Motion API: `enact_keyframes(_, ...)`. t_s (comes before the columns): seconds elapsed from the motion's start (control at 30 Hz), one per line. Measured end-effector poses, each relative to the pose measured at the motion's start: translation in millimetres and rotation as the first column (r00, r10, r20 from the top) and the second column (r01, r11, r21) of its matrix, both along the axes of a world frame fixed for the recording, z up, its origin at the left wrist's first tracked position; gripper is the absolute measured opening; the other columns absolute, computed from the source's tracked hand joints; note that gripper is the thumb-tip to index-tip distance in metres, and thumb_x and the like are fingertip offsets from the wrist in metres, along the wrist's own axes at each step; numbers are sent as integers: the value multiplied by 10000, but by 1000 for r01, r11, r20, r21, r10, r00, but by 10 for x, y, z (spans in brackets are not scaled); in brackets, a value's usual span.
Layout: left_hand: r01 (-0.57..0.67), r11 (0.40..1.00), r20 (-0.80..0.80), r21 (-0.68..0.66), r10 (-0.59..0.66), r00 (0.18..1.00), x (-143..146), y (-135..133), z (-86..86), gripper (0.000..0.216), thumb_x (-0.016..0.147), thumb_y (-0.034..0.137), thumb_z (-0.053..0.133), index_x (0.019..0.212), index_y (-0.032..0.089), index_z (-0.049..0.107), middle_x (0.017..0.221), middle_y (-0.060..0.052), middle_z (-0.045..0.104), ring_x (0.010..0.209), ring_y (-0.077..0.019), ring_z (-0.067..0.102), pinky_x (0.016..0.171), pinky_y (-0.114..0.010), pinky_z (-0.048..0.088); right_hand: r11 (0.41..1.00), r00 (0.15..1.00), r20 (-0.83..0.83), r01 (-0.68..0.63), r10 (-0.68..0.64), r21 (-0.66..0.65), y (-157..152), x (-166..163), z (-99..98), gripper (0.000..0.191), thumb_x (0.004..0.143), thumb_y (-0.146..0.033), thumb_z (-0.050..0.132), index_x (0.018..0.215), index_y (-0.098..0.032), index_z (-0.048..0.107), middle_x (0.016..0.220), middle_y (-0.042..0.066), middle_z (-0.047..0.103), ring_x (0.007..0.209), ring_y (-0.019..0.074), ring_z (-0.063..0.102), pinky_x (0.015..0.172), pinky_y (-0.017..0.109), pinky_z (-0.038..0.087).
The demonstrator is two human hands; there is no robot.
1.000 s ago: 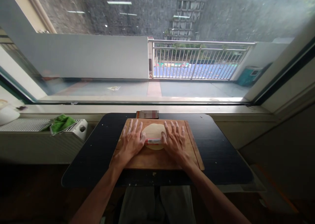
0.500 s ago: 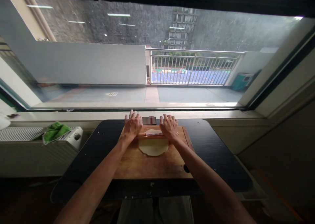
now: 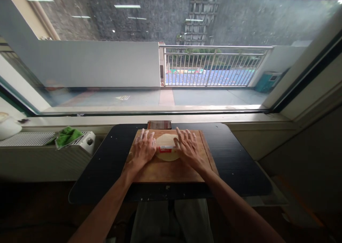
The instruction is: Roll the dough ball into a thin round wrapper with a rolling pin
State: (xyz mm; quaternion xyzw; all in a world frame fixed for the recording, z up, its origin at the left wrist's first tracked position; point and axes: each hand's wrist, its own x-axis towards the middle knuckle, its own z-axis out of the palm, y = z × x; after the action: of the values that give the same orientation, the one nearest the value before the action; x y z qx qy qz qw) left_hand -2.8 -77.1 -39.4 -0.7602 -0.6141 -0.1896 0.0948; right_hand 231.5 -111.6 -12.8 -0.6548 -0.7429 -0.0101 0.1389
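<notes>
Leftmost, a white rounded object (image 3: 10,124), cut off by the edge of the view, is seen beside a white radiator (image 3: 42,163). Over the radiator's right end a crumpled green cloth (image 3: 67,136) is draped. Next comes the rounded left end of a black table (image 3: 103,171), by which a wooden board (image 3: 165,174) is borne at its middle; pale specks are scattered over the dark top. Above the board's left part the left hand (image 3: 144,146) is held open, its fingers stretched forward and whitened at the tips. By its palm the left end of a rolling pin (image 3: 165,149) is hidden. Between the two hands the middle of the pin is left exposed, marked in red and white, and it is laid crosswise over a round, pale sheet of dough (image 3: 167,139) on the board. At the table's far edge, behind the board, a flat dark thing (image 3: 159,124) is placed, too blurred to be named. The right hand (image 3: 188,145) is likewise held open, fingers spread and thumb turned inward; the dough's right edge and the pin's right end are covered by it. Farther right, beyond the window, a metal railing (image 3: 219,47) and then a teal bin (image 3: 267,81) are seen.
</notes>
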Motion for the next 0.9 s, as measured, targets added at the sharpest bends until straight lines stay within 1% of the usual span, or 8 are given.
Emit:
enact_keyframes(0.1,-13,1000,-15,-9,13,1000,16,-27,46,535,1097,308,388,1500,171,711,1639,-186,637,1626,-391,486,1283,-568,470,992,991,47,-124,123,34,-74,163,-3,642,1211,-425,291,1820,-224,306,1823,110,436,1723,314,290,1406,577,182)
enact_keyframes(0.27,38,999,26,-17,-37,999,30,248,189,492,1078,263,397,1425,187,738,1561,-168,691,1557,-346,552,1254,-531,487,1000,999,39,5,-5,-3,196,287,70,646,1210,-468,299,1820,-256,308,1774,150,502,1676,368,374,1370,664,210)
enact_keyframes(0.43,81,995,42,-50,-79,996,32,644,236,495,1078,251,390,1413,156,741,1488,-185,720,1430,-326,635,1168,-478,553,997,998,-10,67,-68,-21,643,271,149,640,1213,-486,257,1796,-244,362,1683,189,588,1544,374,519,1294,637,336)
enact_keyframes(0.53,37,990,11,-137,-36,999,65,833,248,511,1090,262,383,1471,162,708,1519,-176,708,1442,-310,630,1205,-465,538,996,995,-47,89,-89,10,854,282,194,637,1214,-484,232,1763,-225,425,1625,190,635,1482,363,561,1289,599,354)
enact_keyframes(0.6,-2,975,-24,-224,-3,1000,94,898,269,538,1110,281,351,1534,176,665,1597,-174,663,1513,-314,585,1229,-488,524,996,994,-67,84,-84,-5,937,296,212,640,1214,-486,218,1763,-226,423,1632,175,633,1496,352,553,1310,585,335)
enact_keyframes(0.7,-25,942,-79,-336,-2,997,120,867,298,587,1134,352,334,1646,188,568,1736,-191,531,1673,-365,410,1267,-588,479,991,997,-72,19,-29,-132,950,320,207,663,1211,-503,195,1814,-249,306,1731,169,541,1575,358,498,1325,612,320)
enact_keyframes(0.77,-15,923,-108,-384,-29,994,116,766,303,627,1149,406,317,1705,180,497,1802,-201,435,1736,-379,285,1309,-631,413,973,997,-72,-28,11,-230,881,331,191,693,1205,-535,184,1841,-263,207,1806,169,443,1653,373,409,1335,647,299)
enact_keyframes(0.9,19,922,-120,-386,-71,990,64,466,298,657,1168,435,261,1728,158,466,1822,-199,398,1750,-361,253,1356,-621,340,952,997,-73,-58,38,-300,580,312,174,744,1191,-587,163,1854,-250,137,1884,131,288,1746,355,231,1380,632,223)
